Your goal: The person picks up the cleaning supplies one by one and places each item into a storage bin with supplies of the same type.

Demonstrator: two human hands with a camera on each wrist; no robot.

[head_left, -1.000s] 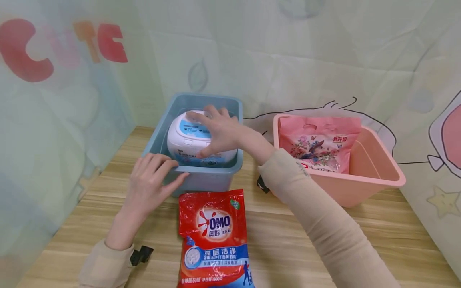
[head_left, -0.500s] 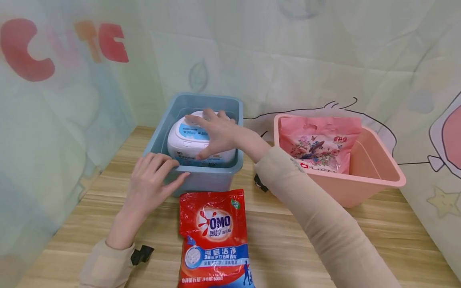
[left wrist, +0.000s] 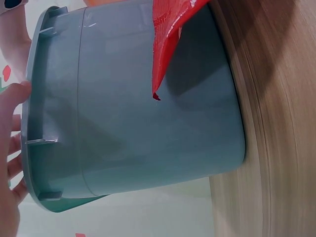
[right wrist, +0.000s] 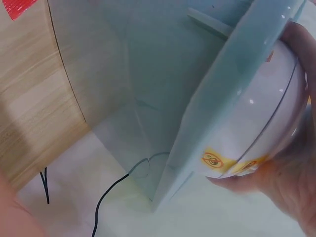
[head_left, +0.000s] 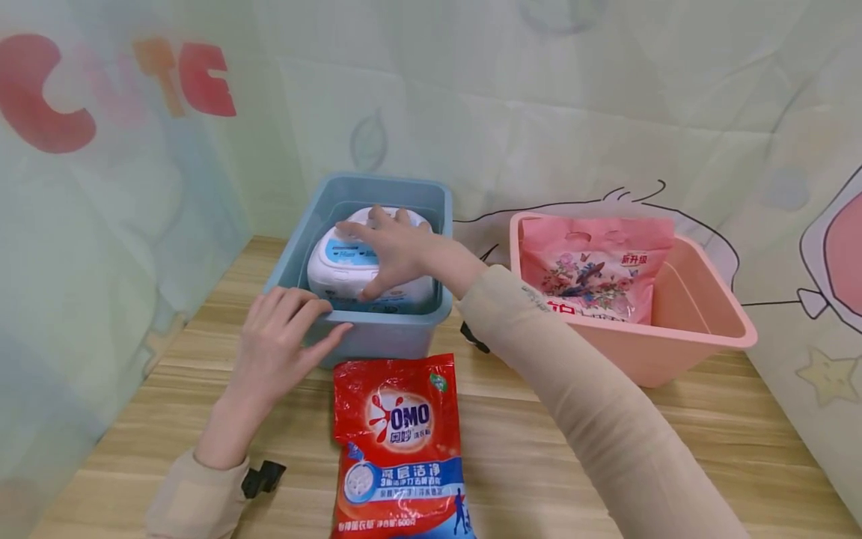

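Note:
A white plastic tub with a blue label [head_left: 340, 254] sits inside the blue bin [head_left: 377, 329] in the head view. My right hand [head_left: 397, 251] grips the tub from above, fingers spread over its lid and thumb down its front. The right wrist view shows the tub's rounded white side [right wrist: 256, 113] beside the bin's rim, with the hand [right wrist: 286, 182] curved around it. At the bin's front left corner, my left hand [head_left: 276, 337] holds the rim, thumb outside and fingers over the edge. The tub's underside is hidden.
A red OMO washing powder bag [head_left: 400, 449] lies in front of the blue bin on the wooden table [head_left: 532, 464]. To the right stands a pink bin [head_left: 646, 352] with a pink floral bag [head_left: 599, 269] in it. A printed cloth [head_left: 471, 97] hangs behind.
My right hand has shifted a little to the left, and the white tub has moved slightly left inside the bin. The left hand stays on the rim.

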